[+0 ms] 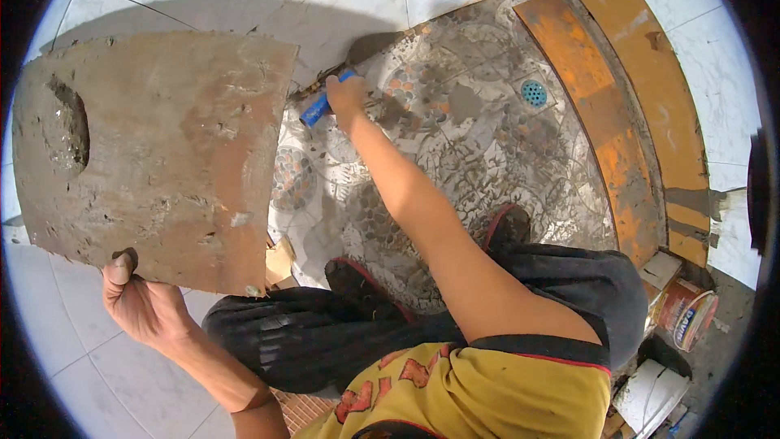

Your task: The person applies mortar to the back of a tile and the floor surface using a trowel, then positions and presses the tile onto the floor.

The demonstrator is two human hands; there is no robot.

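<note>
1. Board [171, 171], broad and smeared with grey, is at our left, its face toward us; our left hand [146, 305] grips the near edge, thumb on top, the other fingers tucked below and closed on it.
2. On its far-left part sits a mound of mortar [69, 130], so we judge that some material is yet to be used.
3. Our right hand [347, 99] wraps its fingers firmly round a tool's blue handle [314, 113], just past the board's right edge; a dark shape beyond the fist may be the blade, but we cannot be sure.
4. Beneath that arm, the patterned floor [508, 195] bears uneven grey smears, with pebble motifs showing between them. We judge the work partway along: mortar is down in patches, and nothing looks evenly finished.
5. Farther right we see a blue drain cover [534, 94], uncovered, then an orange-stained plank [566, 45] and a brown plank [650, 49], both marked with grey.
6. At lower right, a bucket [686, 317] lies tilted.
</note>
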